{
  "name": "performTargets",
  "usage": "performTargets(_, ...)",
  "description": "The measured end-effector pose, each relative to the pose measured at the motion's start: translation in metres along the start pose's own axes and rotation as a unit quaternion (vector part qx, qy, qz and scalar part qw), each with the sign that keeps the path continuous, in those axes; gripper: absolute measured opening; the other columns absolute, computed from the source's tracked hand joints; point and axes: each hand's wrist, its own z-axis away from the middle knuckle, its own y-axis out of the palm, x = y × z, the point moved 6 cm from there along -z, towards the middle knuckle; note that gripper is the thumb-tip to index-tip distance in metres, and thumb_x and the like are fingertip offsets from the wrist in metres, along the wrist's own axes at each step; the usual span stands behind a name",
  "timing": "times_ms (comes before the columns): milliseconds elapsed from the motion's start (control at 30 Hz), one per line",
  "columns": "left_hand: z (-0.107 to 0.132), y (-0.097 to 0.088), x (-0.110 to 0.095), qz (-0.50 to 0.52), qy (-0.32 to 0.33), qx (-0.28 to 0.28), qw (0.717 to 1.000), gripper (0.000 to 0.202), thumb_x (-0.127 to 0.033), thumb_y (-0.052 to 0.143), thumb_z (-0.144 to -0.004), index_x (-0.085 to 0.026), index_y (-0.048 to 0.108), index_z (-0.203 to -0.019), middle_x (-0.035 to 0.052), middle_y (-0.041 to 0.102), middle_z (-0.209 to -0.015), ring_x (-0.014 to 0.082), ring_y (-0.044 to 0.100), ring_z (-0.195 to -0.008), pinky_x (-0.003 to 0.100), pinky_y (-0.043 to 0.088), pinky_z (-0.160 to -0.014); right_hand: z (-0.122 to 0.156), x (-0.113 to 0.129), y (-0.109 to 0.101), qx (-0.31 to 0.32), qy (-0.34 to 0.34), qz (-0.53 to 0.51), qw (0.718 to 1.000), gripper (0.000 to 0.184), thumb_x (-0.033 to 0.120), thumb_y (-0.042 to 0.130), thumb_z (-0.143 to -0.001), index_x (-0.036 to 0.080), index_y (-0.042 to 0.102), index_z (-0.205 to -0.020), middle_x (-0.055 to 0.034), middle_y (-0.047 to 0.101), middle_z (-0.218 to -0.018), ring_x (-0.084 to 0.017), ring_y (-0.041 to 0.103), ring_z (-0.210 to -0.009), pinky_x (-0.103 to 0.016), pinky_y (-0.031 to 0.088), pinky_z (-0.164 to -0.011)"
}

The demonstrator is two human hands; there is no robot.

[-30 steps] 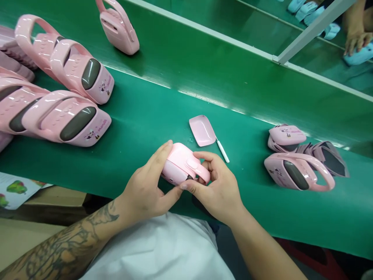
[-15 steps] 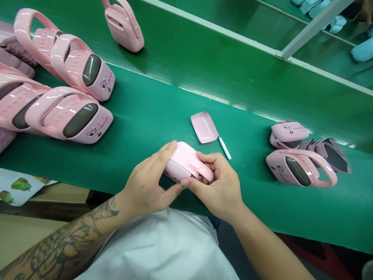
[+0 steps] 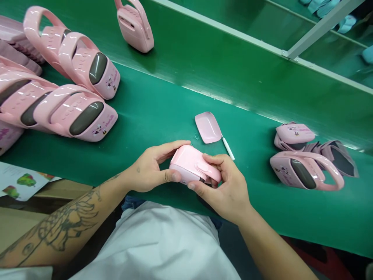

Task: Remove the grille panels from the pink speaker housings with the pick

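A glossy pink plastic housing with a loop handle (image 3: pixel 190 161) is held between my two hands, low over the green bench. My left hand (image 3: pixel 155 167) grips its left end, thumb on the near side and fingers on the far side. Around the handle end, my right hand (image 3: pixel 225 184) has its thumb below and fingers above. Just beyond lies a shallow pink cover piece (image 3: pixel 208 127), hollow side up. Against its right edge rests a small tool with a white handle (image 3: pixel 228 148); its thin tip is partly hidden.
Several similar pink housings (image 3: pixel 87 114) with dark windows stand at the left. One more pink housing (image 3: pixel 136 29) is up at the back. On the right, another housing (image 3: pixel 303 171) sits by a row of nested covers (image 3: pixel 339 157). A printed sheet (image 3: pixel 23 181) lies at the near left.
My left hand has shifted its hold from the top toward the left end of the housing, its thumb now along the near side. The whole view has moved slightly.
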Motion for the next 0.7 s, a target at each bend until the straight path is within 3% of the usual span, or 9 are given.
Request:
performTargets(167, 0.006, 0.001, -0.001, -0.03, 0.011, -0.031, 0.999, 0.081, -0.048, 0.096, -0.082, -0.025, 0.068, -0.154, 0.0154, 0.072, -0.152, 0.0378, 0.072, -0.136, 0.045, 0.059, -0.115, 0.0, 0.009, -0.001, -0.001, -0.019, 0.003, 1.0, 0.049, 0.042, 0.096, -0.069, 0.025, 0.071, -0.107, 0.0011, 0.077, -0.088, -0.013, 0.063, -0.06, -0.025, 0.054, -0.051)
performTargets(367, 0.012, 0.004, -0.006, -0.113, 0.072, -0.057, 0.989, 0.079, -0.051, 0.091, -0.087, -0.023, 0.066, -0.156, 0.0147, 0.077, -0.144, 0.0334, 0.077, -0.122, 0.037, 0.063, -0.103, 0.002, 0.011, 0.001, 0.007, -0.066, 0.038, 0.997, 0.044, 0.043, 0.094, -0.077, 0.026, 0.07, -0.109, 0.0024, 0.076, -0.087, -0.013, 0.062, -0.06, -0.025, 0.053, -0.052)
performTargets(433, 0.016, 0.007, -0.007, -0.139, 0.076, -0.073, 0.985, 0.079, -0.053, 0.088, -0.089, -0.023, 0.064, -0.158, 0.0144, 0.076, -0.145, 0.0331, 0.077, -0.121, 0.037, 0.063, -0.102, 0.005, 0.013, 0.003, 0.003, -0.094, 0.046, 0.995, 0.043, 0.045, 0.093, -0.08, 0.026, 0.069, -0.11, 0.0017, 0.076, -0.087, -0.013, 0.063, -0.06, -0.027, 0.054, -0.053)
performTargets(567, 0.021, 0.012, -0.005, -0.152, 0.067, -0.103, 0.981, 0.08, -0.056, 0.087, -0.09, -0.022, 0.063, -0.158, 0.0158, 0.072, -0.152, 0.0362, 0.073, -0.13, 0.045, 0.059, -0.114, 0.004, 0.016, 0.004, 0.002, -0.135, 0.048, 0.99, 0.041, 0.048, 0.09, -0.087, 0.026, 0.07, -0.115, -0.0019, 0.078, -0.093, -0.018, 0.069, -0.068, -0.031, 0.059, -0.06)
performTargets(633, 0.019, 0.01, -0.001, -0.123, 0.048, -0.123, 0.984, 0.08, -0.056, 0.088, -0.089, -0.019, 0.064, -0.156, 0.0171, 0.072, -0.151, 0.0368, 0.073, -0.132, 0.045, 0.061, -0.112, -0.002, 0.011, 0.001, 0.018, -0.124, 0.049, 0.991, 0.046, 0.053, 0.088, -0.089, 0.027, 0.071, -0.122, -0.0055, 0.079, -0.103, -0.021, 0.073, -0.079, -0.034, 0.063, -0.066)
performTargets(700, 0.013, 0.004, 0.003, -0.063, 0.022, -0.159, 0.985, 0.078, -0.057, 0.086, -0.09, -0.017, 0.065, -0.153, 0.0183, 0.075, -0.146, 0.0367, 0.075, -0.129, 0.043, 0.065, -0.105, -0.01, 0.004, -0.004, 0.021, -0.109, 0.038, 0.993, 0.065, 0.062, 0.089, -0.086, 0.027, 0.067, -0.137, -0.0101, 0.077, -0.121, -0.026, 0.076, -0.098, -0.04, 0.067, -0.081)
